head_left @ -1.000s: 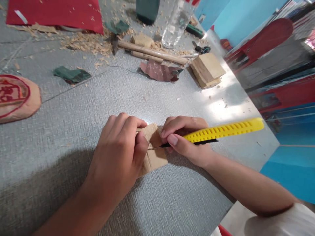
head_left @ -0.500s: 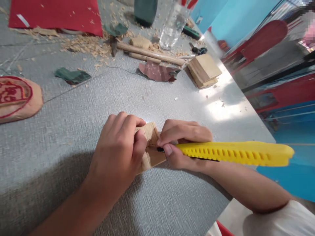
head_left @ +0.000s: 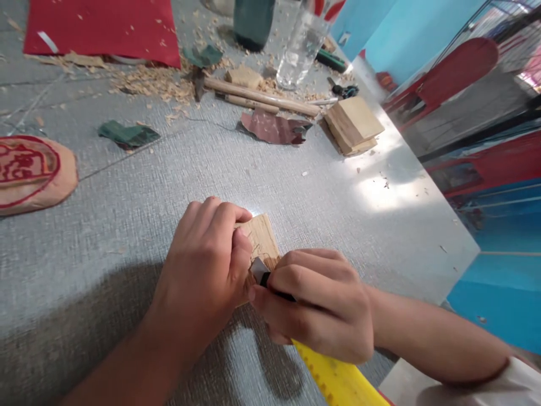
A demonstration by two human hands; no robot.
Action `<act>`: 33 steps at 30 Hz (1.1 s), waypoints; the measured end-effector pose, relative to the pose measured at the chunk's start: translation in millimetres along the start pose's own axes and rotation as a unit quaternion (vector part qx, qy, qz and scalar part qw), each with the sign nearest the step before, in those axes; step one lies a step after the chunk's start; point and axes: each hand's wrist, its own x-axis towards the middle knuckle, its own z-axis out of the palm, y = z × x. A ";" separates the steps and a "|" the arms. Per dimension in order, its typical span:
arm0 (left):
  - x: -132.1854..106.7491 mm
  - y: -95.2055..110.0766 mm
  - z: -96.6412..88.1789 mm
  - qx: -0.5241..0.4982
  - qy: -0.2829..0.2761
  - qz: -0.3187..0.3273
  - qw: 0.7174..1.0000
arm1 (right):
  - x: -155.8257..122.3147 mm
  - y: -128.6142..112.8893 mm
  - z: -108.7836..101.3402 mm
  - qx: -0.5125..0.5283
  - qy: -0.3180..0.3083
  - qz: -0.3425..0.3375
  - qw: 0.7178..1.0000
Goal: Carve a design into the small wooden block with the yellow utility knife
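Now the yellow knife (head_left: 338,383) points toward me, no longer sideways; right hand (head_left: 316,304) fingers clamp it, left hand (head_left: 207,265) fingers pin the wood piece (head_left: 262,239) on the desk (head_left: 127,225). Few cuts show; I judge most carving remains.

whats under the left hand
The left hand presses on a small wood piece lying on the grey table. Only the part nearest the right hand, which holds a yellow knife to it, shows; the rest is covered by the hand.
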 end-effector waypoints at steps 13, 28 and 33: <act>-0.9 -0.8 0.4 -0.012 -0.001 0.001 1.000 | -3.6 2.7 -5.1 0.099 0.078 0.186 0.974; -1.2 -1.0 -0.7 -0.005 -0.003 -0.002 1.000 | -8.0 20.7 6.4 0.305 0.162 0.387 0.855; -1.1 -1.3 -0.6 -0.005 -0.002 0.001 1.000 | -6.6 23.6 7.4 0.358 0.160 0.351 0.850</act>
